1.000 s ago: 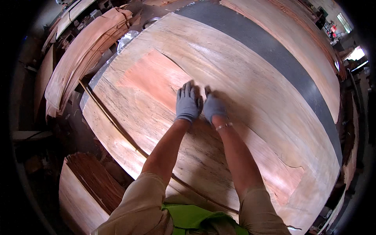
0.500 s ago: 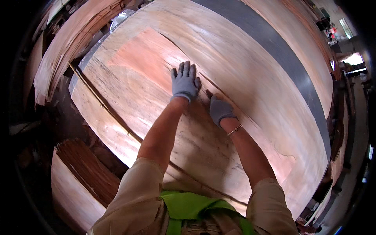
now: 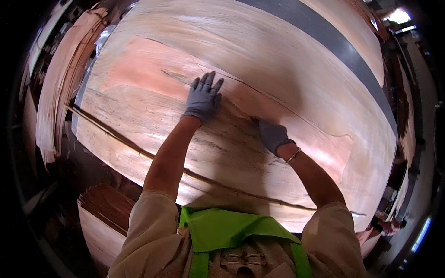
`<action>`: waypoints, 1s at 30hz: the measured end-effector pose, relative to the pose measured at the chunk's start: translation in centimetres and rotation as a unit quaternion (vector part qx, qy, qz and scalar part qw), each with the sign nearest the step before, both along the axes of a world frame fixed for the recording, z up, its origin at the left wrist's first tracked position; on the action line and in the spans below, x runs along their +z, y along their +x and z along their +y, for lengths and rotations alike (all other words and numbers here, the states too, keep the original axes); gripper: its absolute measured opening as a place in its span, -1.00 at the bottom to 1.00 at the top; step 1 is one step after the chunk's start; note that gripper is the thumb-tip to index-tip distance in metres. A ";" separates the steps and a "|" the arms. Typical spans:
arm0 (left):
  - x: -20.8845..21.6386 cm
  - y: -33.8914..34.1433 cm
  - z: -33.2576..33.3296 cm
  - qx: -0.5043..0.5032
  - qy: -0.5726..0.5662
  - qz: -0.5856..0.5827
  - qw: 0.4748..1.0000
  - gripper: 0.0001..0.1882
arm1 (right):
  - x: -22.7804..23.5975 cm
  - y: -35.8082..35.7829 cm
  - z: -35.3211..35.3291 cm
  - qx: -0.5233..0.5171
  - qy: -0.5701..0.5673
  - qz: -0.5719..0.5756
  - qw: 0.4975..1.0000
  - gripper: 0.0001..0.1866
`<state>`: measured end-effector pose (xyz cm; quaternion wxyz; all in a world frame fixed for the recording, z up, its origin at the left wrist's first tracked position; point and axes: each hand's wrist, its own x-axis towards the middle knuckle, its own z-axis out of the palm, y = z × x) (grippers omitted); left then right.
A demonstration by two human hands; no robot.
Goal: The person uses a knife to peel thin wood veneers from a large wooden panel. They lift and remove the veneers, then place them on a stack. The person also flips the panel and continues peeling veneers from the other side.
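Note:
A pinkish strip of wood veneer (image 3: pixel 143 62) lies over a larger pale veneer sheet (image 3: pixel 222 41), stretching from far left to near right. My left hand (image 3: pixel 203 98), in a grey glove, rests flat on the strip's near side with fingers stretched out. To its right and closer to me, my gloved right hand (image 3: pixel 273 135) is low against the veneer, its fingers curled in. A dark tip shows at its left end; whatever the fingers hold is hidden. Dark streaks mark the sheet between the hands and my body.
Across the sheet's near side lies a thin long stick (image 3: pixel 125 136). A dark grey band (image 3: pixel 333 44) runs beyond the sheet. Stacked veneer (image 3: pixel 67 88) stands at the left, and another stack (image 3: pixel 104 208) at near left. My green apron (image 3: pixel 232 227) hangs at the near edge.
The view has turned a little. My hands are farther apart: the right has slid toward the near right along the strip, while the left stays flat on the veneer.

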<state>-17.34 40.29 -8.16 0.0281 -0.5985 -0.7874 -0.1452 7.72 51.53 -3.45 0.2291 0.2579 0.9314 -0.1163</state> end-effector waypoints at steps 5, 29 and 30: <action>-0.2 0.3 0.4 0.005 -0.009 0.015 1.000 -0.48 | -1.0 3.2 0.9 -0.045 0.009 0.034 0.998 -0.71; 0.2 11.4 5.5 -0.027 -0.067 0.047 0.996 -0.46 | 0.7 13.5 6.1 -0.071 -0.048 0.067 0.994 -0.71; 0.2 11.2 5.3 -0.034 -0.056 0.039 0.997 -0.47 | 2.1 14.2 5.8 -0.077 -0.054 0.099 0.991 -0.70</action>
